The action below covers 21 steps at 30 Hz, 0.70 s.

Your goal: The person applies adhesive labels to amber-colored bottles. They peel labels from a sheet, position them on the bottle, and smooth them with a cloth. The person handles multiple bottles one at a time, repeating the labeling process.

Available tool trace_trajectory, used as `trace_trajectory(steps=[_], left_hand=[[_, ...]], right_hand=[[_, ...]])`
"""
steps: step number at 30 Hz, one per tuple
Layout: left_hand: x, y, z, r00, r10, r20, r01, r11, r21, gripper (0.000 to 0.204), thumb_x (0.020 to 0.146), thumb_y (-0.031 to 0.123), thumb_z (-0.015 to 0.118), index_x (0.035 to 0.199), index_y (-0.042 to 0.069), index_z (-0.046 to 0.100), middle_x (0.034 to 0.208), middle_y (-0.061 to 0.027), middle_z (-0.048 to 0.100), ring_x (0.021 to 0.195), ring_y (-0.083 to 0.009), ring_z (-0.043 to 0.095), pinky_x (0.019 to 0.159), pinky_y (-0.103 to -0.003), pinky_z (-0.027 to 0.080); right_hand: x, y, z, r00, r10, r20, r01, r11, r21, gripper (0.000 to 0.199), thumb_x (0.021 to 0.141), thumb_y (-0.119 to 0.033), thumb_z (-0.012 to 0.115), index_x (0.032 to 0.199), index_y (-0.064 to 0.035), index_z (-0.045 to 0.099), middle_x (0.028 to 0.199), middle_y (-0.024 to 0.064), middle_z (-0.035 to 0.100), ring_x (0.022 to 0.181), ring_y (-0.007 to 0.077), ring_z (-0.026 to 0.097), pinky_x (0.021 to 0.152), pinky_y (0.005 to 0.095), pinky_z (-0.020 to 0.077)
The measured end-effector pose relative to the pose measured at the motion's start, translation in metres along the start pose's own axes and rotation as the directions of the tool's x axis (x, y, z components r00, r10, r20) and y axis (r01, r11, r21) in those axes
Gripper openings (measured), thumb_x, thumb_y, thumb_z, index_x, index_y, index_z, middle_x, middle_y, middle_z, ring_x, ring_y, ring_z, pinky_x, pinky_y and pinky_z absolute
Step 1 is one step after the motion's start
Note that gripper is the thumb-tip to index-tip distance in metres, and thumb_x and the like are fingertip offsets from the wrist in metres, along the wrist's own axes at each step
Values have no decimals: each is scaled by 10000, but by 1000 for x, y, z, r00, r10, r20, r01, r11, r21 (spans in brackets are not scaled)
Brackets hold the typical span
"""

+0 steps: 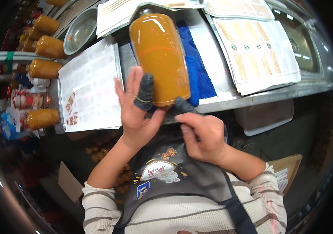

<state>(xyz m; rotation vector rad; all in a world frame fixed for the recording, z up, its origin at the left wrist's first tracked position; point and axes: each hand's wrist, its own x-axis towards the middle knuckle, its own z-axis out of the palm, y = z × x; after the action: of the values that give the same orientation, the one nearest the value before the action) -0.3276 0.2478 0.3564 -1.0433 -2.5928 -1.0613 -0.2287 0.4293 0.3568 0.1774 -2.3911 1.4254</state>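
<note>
A large amber-brown glass bottle (159, 58) lies on its side on the metal worktop, its neck pointing away from me and its base toward me. My left hand (135, 111) is against the bottle's lower left side with fingers stretched out. A dark grey finger cover wraps one of its fingers. Close to the base, my right hand (205, 136) has most fingers curled in, with a dark-covered finger reaching toward the bottle's lower right corner. Whether those curled fingers hold anything small is hidden. Under and beside the bottle is a blue cloth (201, 74).
On the left lies a white sheet of labels (92, 85), with a metal bowl (81, 33) beyond it. Several smaller amber bottles (45, 69) line the far left. Printed label sheets (252, 50) lie right of the cloth. A translucent plastic bin (266, 117) is below the worktop edge.
</note>
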Motion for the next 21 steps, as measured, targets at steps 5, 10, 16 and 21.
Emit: trace_trajectory(steps=[5,10,16,21], left_hand=[[6,1,6,997,-4,-83,0,999,-50,753,694,43,821,1393,-15,546,1465,-239,506,1388,-388,465,1186,-584,172],[15,11,2,994,55,-93,-56,998,2,766,687,56,829,1390,-34,539,1391,-234,569,1336,-408,514,1174,-589,205],[20,17,7,994,63,-92,-64,998,-13,804,667,11,779,1417,-50,497,1395,-233,567,1349,-414,499,1175,-593,203],[11,6,11,997,23,-71,-26,999,-41,807,743,111,782,1462,-28,441,1436,-224,531,1376,-401,469,1174,-617,179]], right_hand=[[-10,-6,-8,932,364,6,-363,927,97,274,828,13,679,1101,9,652,913,139,707,535,201,593,514,298,473],[-3,-9,-7,996,89,-22,-90,994,-54,276,835,15,695,1108,13,653,973,117,706,553,142,583,500,255,456],[13,-18,-17,989,-117,90,135,964,-230,394,692,34,708,1078,-44,691,642,35,561,462,206,516,446,338,387],[30,-25,-10,946,-141,294,231,925,-302,355,711,-37,681,1063,-83,663,608,16,514,475,200,555,444,339,423]])
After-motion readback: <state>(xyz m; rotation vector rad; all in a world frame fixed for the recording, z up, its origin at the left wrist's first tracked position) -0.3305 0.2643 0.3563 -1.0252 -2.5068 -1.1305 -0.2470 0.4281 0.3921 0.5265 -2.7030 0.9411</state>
